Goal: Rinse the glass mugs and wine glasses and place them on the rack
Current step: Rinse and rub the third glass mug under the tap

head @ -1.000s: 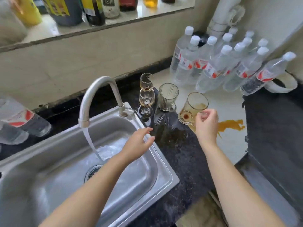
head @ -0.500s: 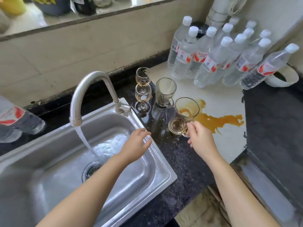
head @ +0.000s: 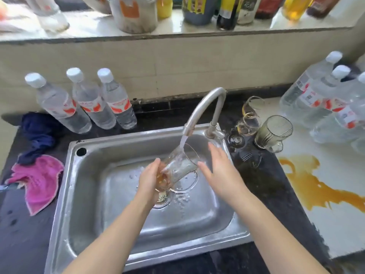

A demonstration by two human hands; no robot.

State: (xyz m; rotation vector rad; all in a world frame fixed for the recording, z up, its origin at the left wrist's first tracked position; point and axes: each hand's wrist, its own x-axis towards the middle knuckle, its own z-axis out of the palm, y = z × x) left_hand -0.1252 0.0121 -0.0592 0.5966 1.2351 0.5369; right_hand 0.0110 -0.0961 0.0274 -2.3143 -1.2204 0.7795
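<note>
Since half a second ago the glass mug has gone from the desk by the orange spill to over the sink, and it has switched hands. Now the left hand is wrapped around its base end while the right hand hangs just beside the rim with fingers spread and relaxed, gripping nothing (can't tell if a fingertip brushes the glass).

Mug sits right under the faucet, stream hitting its upper wall near the mouth. It's tilted, long axis running from lower left by the drain up to the upper right, mouth pointing up and right, handle hanging underneath.

For a good rinse I'd guess you want the mouth rolled a bit more under the stream so water fills it and flushes the brownish dregs at the bottom, then swirl and dump. Wet glass is slippery, so keep that left grip firm.

Still waiting on the desk: two wine glasses and another mug. No rack in view.
</note>
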